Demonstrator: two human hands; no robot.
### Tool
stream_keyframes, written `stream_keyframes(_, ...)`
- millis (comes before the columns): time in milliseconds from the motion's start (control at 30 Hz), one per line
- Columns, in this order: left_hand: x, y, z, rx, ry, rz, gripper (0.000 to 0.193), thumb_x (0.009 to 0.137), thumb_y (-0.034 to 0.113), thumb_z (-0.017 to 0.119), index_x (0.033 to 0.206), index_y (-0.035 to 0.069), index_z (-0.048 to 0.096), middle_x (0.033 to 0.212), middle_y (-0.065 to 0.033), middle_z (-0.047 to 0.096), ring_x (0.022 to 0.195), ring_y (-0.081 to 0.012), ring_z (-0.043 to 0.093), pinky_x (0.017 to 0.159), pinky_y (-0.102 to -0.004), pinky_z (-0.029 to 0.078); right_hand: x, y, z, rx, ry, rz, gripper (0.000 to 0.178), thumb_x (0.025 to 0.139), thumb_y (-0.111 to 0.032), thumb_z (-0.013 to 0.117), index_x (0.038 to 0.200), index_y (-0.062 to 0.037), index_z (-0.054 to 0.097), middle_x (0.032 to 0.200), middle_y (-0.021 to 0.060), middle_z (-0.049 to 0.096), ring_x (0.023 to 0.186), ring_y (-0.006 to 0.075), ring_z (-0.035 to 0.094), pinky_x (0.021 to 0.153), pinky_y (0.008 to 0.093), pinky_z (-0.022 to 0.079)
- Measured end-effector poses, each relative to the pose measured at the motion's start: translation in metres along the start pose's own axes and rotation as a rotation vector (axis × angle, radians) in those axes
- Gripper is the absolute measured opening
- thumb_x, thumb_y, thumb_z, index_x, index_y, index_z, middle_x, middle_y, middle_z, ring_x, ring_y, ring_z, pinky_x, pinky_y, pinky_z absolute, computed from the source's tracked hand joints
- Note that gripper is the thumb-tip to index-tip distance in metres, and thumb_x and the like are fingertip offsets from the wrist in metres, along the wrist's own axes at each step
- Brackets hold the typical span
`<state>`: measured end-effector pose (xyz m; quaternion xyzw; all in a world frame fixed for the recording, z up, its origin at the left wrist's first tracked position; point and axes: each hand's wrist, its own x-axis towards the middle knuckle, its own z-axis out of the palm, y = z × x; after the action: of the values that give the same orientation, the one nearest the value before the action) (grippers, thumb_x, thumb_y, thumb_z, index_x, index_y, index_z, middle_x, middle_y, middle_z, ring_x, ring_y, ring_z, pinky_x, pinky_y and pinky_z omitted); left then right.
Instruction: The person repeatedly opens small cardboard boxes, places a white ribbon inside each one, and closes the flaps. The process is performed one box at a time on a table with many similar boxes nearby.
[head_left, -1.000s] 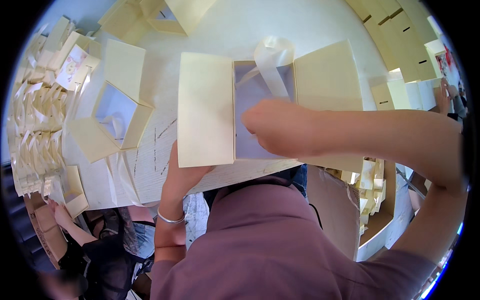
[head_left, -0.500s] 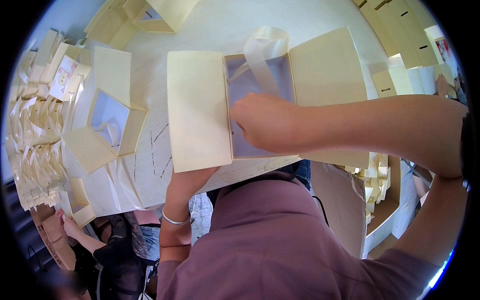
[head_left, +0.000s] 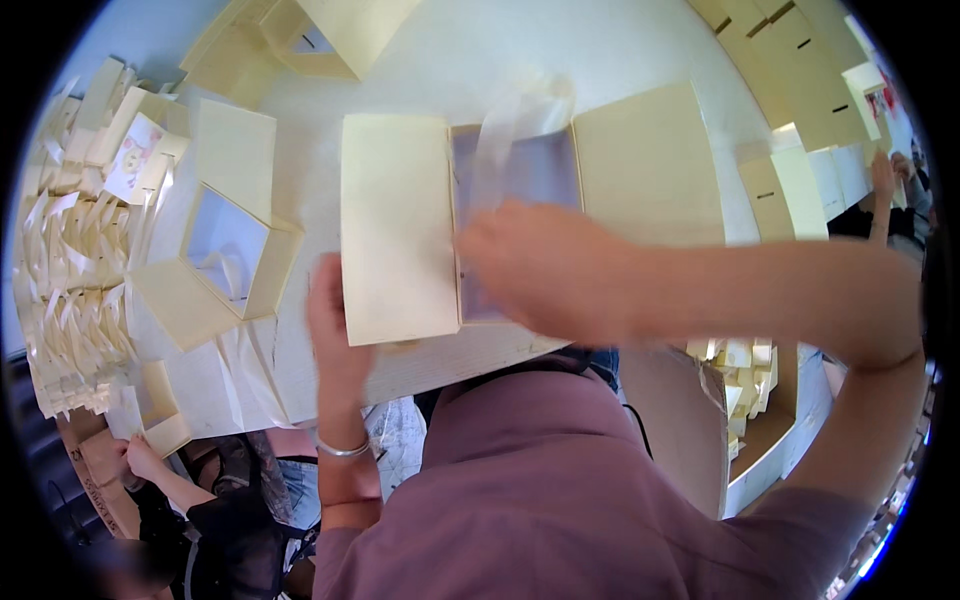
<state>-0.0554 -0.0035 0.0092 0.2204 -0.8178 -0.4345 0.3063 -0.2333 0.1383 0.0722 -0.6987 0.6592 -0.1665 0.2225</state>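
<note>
A cream cardboard gift box lies in front of me on the table, its two flaps spread left and right and its inside pale lilac. A white satin ribbon, smeared by motion, loops over the box's far edge and runs down to my right hand. That hand is closed, knuckles up, over the left part of the inside; what its fingertips pinch is hidden. At the left flap's outer edge is my left hand, blurred and partly behind the flap, so its grip is unclear.
Another open box with ribbon lies to the left, beside stacked ribboned boxes. More boxes stand at the far side and far right. A carton of cream pieces is at lower right. Other people's hands work at lower left and far right.
My left hand has come out from under the left flap and moved up along its outer edge. My right hand has shifted slightly nearer me; the ribbon has swung left.
</note>
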Motion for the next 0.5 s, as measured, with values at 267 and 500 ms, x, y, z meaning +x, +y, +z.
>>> stream_keyframes(267,-0.046,-0.001,-0.145,-1.429,0.196,-0.086,0.019,0.090,0.014,0.039,0.106,0.004,0.040,0.064,0.0019,0.041,0.047,-0.0020,0.024,0.035,-0.0161,0.015,-0.064,-0.021,-0.001,-0.654,-0.175,-0.039,0.017,0.071,-0.014,0.054,0.084,-0.0025,0.052,0.075,0.0086,0.051,0.080,0.0240,0.047,0.079,0.0376,0.039)
stream_keyframes(500,-0.084,0.000,-0.153,-0.758,0.633,-0.207,0.012,0.088,0.016,0.041,0.097,0.009,0.044,0.054,0.0062,0.023,0.047,-0.0020,0.020,0.040,-0.0166,0.016,-0.062,0.014,0.005,-0.562,0.170,-0.226,0.012,0.074,-0.019,0.053,0.075,-0.0081,0.051,0.075,0.0047,0.051,0.093,0.0217,0.046,0.100,0.0477,0.026)
